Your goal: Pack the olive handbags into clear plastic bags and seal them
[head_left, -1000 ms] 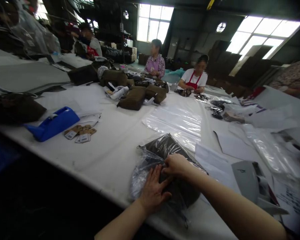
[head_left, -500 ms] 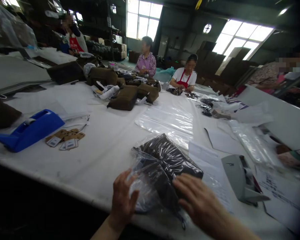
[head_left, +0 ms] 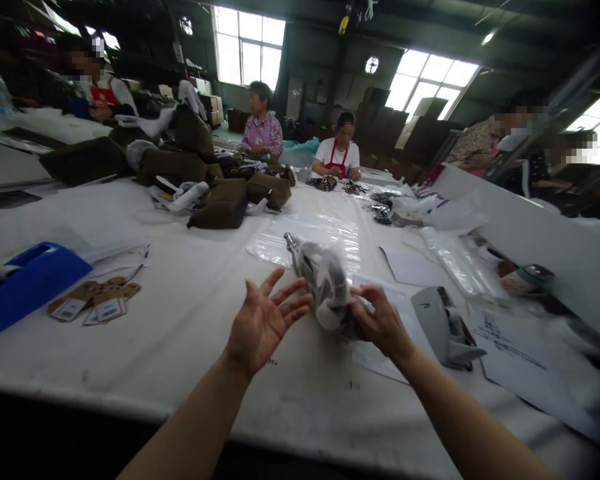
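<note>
Above the table, right hand clutches bagged item; left hand spread wide.

White table carries blue tape dispenser, paper tags, olive bags.

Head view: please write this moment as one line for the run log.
right hand: grip on bagged dark item, lifted off white table | left hand: open, palm up, beside it | tape dispenser: right of bag
</note>
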Demonstrator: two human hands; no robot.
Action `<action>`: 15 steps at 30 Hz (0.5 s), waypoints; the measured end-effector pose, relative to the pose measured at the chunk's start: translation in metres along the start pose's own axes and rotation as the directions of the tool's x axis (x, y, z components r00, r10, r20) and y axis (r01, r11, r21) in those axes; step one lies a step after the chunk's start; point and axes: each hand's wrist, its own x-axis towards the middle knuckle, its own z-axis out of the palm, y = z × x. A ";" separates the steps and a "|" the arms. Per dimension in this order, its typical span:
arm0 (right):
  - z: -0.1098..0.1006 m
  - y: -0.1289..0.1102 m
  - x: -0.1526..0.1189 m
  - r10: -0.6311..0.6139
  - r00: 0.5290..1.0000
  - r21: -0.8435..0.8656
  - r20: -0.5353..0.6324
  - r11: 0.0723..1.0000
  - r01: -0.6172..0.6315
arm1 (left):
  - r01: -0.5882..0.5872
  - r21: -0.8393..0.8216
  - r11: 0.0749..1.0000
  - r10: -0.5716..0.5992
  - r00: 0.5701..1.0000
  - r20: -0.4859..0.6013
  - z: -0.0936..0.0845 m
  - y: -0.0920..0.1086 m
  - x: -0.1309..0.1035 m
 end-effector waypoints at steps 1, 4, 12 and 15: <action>-0.001 0.002 0.004 0.117 0.993 0.001 0.000 0.993 -0.117 | 0.000 0.010 1.000 0.000 0.999 0.039 0.005 -0.007 0.011; 0.009 0.008 0.013 0.340 0.940 -0.016 0.005 0.940 -0.340 | 0.133 0.132 0.982 -0.157 0.970 0.187 0.021 -0.033 0.042; -0.034 0.064 0.030 0.530 0.819 0.274 -0.220 0.840 -0.469 | -0.149 0.230 0.962 0.191 0.966 -0.174 -0.019 -0.018 0.040; -0.073 0.075 -0.006 0.595 0.745 0.389 -0.302 0.790 -0.474 | -0.034 0.217 0.976 0.133 0.878 -0.461 -0.066 -0.014 0.018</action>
